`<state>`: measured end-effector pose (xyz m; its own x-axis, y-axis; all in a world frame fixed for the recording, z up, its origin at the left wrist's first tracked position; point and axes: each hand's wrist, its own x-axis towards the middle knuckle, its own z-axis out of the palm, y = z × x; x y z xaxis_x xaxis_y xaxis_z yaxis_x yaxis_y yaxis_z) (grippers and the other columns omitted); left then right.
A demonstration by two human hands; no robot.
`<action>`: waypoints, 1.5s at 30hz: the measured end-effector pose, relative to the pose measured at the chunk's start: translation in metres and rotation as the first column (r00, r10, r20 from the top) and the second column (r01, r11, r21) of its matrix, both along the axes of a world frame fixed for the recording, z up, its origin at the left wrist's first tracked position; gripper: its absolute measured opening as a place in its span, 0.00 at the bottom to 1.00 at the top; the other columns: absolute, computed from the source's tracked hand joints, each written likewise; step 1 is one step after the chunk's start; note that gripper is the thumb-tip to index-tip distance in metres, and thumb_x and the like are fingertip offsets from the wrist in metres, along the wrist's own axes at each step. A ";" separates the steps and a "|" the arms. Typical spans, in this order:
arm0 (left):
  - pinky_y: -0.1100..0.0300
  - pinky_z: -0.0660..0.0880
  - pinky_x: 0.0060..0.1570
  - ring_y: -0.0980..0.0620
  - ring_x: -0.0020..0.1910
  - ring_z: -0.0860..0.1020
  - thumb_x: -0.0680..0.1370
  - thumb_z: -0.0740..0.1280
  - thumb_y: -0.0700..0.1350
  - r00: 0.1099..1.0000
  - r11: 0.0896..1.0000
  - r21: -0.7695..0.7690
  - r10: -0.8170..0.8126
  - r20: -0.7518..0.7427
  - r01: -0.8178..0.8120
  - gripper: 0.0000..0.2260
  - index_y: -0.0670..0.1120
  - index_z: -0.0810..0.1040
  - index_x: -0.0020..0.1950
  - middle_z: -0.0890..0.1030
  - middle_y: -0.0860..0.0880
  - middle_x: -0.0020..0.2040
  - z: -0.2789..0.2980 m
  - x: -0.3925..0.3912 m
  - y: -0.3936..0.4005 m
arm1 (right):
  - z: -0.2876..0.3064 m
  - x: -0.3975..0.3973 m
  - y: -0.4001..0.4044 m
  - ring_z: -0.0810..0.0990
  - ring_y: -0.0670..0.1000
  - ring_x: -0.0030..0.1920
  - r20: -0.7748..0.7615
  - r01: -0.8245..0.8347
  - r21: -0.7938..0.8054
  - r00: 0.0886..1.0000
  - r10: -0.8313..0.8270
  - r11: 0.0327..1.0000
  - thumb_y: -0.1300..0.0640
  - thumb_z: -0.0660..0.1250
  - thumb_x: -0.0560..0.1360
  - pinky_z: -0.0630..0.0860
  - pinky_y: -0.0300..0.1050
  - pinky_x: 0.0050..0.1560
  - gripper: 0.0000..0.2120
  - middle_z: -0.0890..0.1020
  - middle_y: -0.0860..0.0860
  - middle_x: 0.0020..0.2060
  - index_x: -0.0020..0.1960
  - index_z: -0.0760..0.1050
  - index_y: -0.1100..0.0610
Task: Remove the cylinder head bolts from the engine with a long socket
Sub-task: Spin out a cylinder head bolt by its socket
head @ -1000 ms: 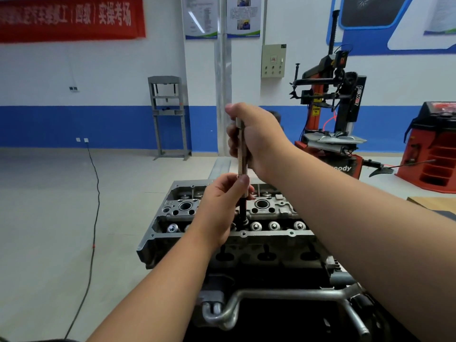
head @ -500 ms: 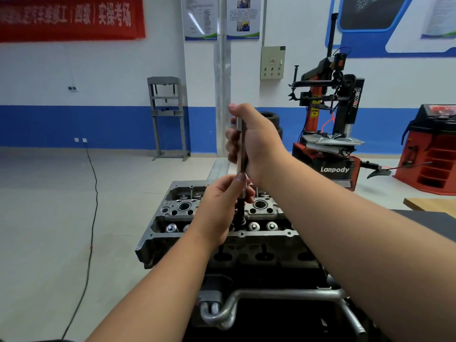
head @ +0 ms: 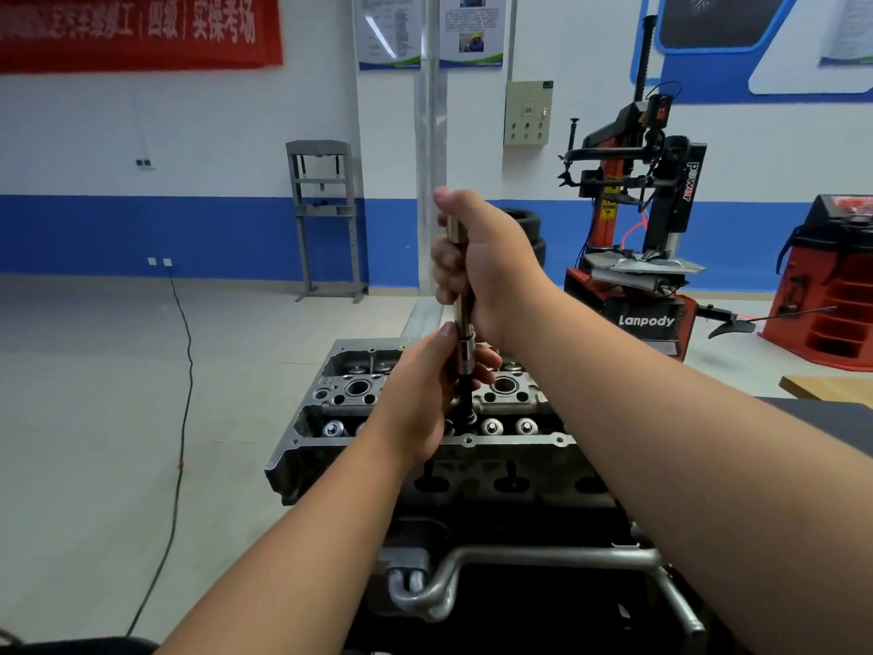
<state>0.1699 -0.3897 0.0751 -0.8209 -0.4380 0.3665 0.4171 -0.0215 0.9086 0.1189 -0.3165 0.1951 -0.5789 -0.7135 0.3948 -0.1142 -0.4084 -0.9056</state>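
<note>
A grey cylinder head (head: 515,394) sits on the engine in front of me. A long socket tool (head: 463,319) stands upright over the head's middle, its dark lower end (head: 465,404) reaching down among the valve springs. My right hand (head: 486,262) is wrapped around the tool's upper part, thumb on top. My left hand (head: 425,394) pinches the tool's lower silver section just above the head. The bolt under the tool is hidden.
A bent metal pipe (head: 472,569) runs across the engine's near side. Behind stand a red tyre changer (head: 637,238), a red machine (head: 831,281) at far right, a grey press frame (head: 326,219), and a black cable (head: 182,394) lies on the floor at left.
The view has shifted slightly. Both hands stay on the upright tool; the grip looks much the same, with the tool perhaps a little higher.
</note>
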 end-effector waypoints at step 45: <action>0.52 0.77 0.49 0.46 0.51 0.83 0.80 0.68 0.50 0.999 1.000 0.010 0.028 -0.037 -0.028 0.13 0.45 0.82 0.62 0.85 0.44 0.53 -0.003 -0.005 -0.001 | -0.100 -0.001 0.012 0.84 0.46 0.47 -0.123 0.332 -0.325 0.914 -0.388 0.885 0.58 0.73 0.77 0.82 0.45 0.50 0.06 0.85 0.47 0.44 0.53 0.81 0.51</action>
<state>0.1649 -0.3907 0.0724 -0.7941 -0.4641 0.3925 0.4514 -0.0179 0.8921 0.1177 -0.3048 0.0952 -0.6727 -0.3061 0.6736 -0.4529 -0.5496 -0.7020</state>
